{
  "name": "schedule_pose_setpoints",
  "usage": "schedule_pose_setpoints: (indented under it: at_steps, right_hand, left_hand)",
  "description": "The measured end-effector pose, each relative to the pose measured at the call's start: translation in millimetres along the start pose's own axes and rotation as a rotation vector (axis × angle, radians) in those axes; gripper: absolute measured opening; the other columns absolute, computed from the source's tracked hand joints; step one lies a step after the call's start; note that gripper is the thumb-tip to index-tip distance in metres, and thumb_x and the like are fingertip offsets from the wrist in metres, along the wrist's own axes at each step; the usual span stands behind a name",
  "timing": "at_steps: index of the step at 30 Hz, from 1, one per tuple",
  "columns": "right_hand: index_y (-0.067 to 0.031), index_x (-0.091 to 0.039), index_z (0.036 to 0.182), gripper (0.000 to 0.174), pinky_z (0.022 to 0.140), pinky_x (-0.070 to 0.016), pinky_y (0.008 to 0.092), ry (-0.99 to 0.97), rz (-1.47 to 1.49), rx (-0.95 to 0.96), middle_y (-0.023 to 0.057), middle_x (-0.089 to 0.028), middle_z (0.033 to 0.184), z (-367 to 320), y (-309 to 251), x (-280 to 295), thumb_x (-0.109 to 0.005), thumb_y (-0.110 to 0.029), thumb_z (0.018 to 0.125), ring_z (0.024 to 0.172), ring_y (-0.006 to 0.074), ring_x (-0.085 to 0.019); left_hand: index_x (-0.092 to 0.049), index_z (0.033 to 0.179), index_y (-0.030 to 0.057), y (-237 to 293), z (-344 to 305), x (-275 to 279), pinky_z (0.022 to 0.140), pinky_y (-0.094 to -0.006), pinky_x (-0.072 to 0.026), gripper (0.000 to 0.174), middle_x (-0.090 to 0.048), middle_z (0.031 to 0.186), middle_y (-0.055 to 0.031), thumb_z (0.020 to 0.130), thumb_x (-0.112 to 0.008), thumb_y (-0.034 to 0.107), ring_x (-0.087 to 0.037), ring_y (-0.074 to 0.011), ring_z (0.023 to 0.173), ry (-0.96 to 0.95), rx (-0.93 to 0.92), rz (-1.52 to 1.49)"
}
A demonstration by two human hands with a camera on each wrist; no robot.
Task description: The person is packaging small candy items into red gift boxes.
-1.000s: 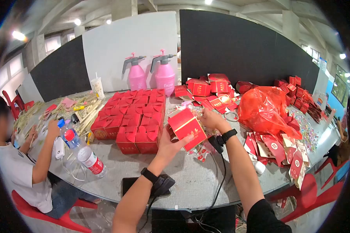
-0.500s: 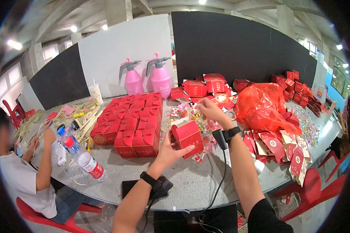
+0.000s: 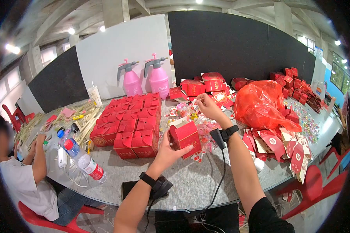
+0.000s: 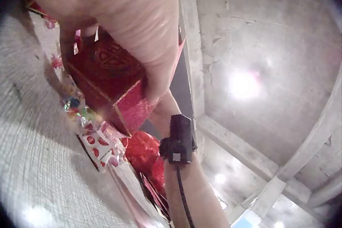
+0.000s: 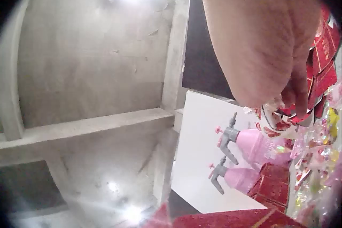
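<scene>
My left hand (image 3: 168,153) grips a red gift box (image 3: 187,136) from its left side, thumb across the front face. The box is tilted, with its top flaps standing apart; a gold emblem shows on its side in the left wrist view. Farther back, my right hand (image 3: 212,109) pinches a small white packet with red markings (image 5: 273,122) over the candy pile. Wrapped candies (image 3: 204,126) in shiny wrappers lie behind and beside the box. More white packets with red prints (image 4: 99,145) lie beneath it in the left wrist view.
Closed red boxes (image 3: 134,130) stand in rows at left. A red plastic bag (image 3: 256,103) and flat box cards (image 3: 276,145) lie at right. Bottles (image 3: 90,165) and a seated person (image 3: 31,186) are at far left. Two pink sprayers (image 3: 158,81) stand behind. A cable (image 3: 221,174) trails from my right wrist.
My right hand has left the box's side and moved back over the candies, where it now pinches a packet. The left hand has lowered and turned the box slightly, still holding it.
</scene>
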State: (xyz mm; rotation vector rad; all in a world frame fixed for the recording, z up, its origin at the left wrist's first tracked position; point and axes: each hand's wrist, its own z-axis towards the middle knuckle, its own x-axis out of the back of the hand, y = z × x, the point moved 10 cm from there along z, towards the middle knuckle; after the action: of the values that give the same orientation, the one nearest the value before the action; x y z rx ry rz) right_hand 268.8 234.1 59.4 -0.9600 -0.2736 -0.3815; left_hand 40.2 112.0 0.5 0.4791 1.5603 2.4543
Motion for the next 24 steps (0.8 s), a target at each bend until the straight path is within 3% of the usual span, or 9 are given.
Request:
schedule_pose_setpoints:
  at_steps: [3,4,9,13,15,19,21,23,24]
  right_hand:
    - [-0.0006,-0.056,0.126,0.029,0.077,-0.0507,0.0303,-0.039,0.070,0.008,0.0041,-0.062,0.101,-3,-37,7,-0.062,-0.025,0.111,0.085,0.0113,-0.057]
    - [-0.0011,-0.058,0.129,0.033,0.074,-0.0474,0.0274,-0.068,0.113,-0.002,-0.0006,-0.059,0.099,-3,-49,8,-0.063,-0.029,0.111,0.084,0.0073,-0.051]
    - [-0.0063,-0.060,0.126,0.026,0.079,-0.0490,0.0248,-0.240,0.236,-0.011,-0.0027,-0.057,0.101,-16,-120,10,-0.059,-0.028,0.113,0.088,0.0052,-0.056]
    - [-0.0036,-0.060,0.128,0.030,0.080,-0.0487,0.0261,-0.394,0.268,0.015,-0.0034,-0.060,0.103,-30,-148,3,-0.061,-0.030,0.113,0.092,0.0050,-0.055]
    - [-0.0040,-0.060,0.128,0.027,0.081,-0.0491,0.0273,-0.494,0.185,0.118,-0.0027,-0.061,0.104,-39,-159,-4,-0.061,-0.027,0.113,0.093,0.0061,-0.055]
    - [-0.0058,-0.059,0.126,0.023,0.083,-0.0524,0.0286,-0.599,-0.058,0.094,-0.0019,-0.059,0.104,-48,-157,-5,-0.060,-0.024,0.113,0.099,0.0075,-0.059]
    - [-0.0050,-0.061,0.126,0.024,0.084,-0.0530,0.0310,-0.592,-0.089,0.075,0.0001,-0.063,0.102,-50,-156,-8,-0.063,-0.023,0.111,0.099,0.0099,-0.061]
    - [-0.0058,-0.065,0.127,0.026,0.085,-0.0535,0.0329,-0.578,-0.241,0.218,0.0034,-0.068,0.103,-53,-170,-14,-0.067,-0.023,0.108,0.097,0.0133,-0.064]
    - [-0.0035,-0.069,0.127,0.034,0.087,-0.0557,0.0392,-0.561,-0.266,0.211,0.0154,-0.074,0.108,-51,-169,-17,-0.072,-0.026,0.102,0.099,0.0254,-0.071]
  left_hand:
    - [-0.041,0.147,-0.0015,3,0,2,0.110,-0.0399,-0.0529,0.089,-0.059,0.142,-0.0156,0.082,-0.096,0.025,-0.062,-0.0226,0.130,0.023,-0.029,0.014]
    - [-0.040,0.147,-0.0015,-3,1,2,0.111,-0.0404,-0.0527,0.090,-0.059,0.143,-0.0161,0.082,-0.097,0.025,-0.062,-0.0230,0.130,0.019,-0.009,-0.020]
    - [-0.038,0.150,-0.0024,-8,0,10,0.112,-0.0417,-0.0517,0.097,-0.058,0.144,-0.0168,0.079,-0.098,0.026,-0.060,-0.0245,0.133,0.080,0.049,0.024]
    - [-0.031,0.155,-0.0038,-2,3,9,0.111,-0.0425,-0.0536,0.110,-0.059,0.144,-0.0208,0.075,-0.100,0.029,-0.063,-0.0287,0.132,0.060,-0.073,0.163]
    - [-0.031,0.155,-0.0032,1,3,8,0.110,-0.0426,-0.0537,0.112,-0.060,0.143,-0.0206,0.074,-0.100,0.029,-0.063,-0.0290,0.132,0.052,-0.095,0.181]
    - [-0.033,0.154,-0.0017,13,0,7,0.112,-0.0427,-0.0522,0.112,-0.059,0.142,-0.0191,0.071,-0.103,0.026,-0.062,-0.0286,0.132,0.056,-0.170,0.229]
    - [-0.034,0.154,-0.0015,17,-1,6,0.114,-0.0425,-0.0505,0.111,-0.057,0.142,-0.0174,0.070,-0.103,0.024,-0.060,-0.0273,0.134,0.048,-0.168,0.244]
    - [-0.032,0.156,-0.0034,23,-3,1,0.115,-0.0431,-0.0498,0.116,-0.055,0.145,-0.0188,0.070,-0.103,0.027,-0.059,-0.0284,0.135,0.020,-0.200,0.279]
    - [-0.032,0.156,-0.0034,26,-4,-1,0.115,-0.0431,-0.0498,0.116,-0.055,0.145,-0.0188,0.070,-0.103,0.027,-0.059,-0.0284,0.135,0.013,-0.202,0.279]
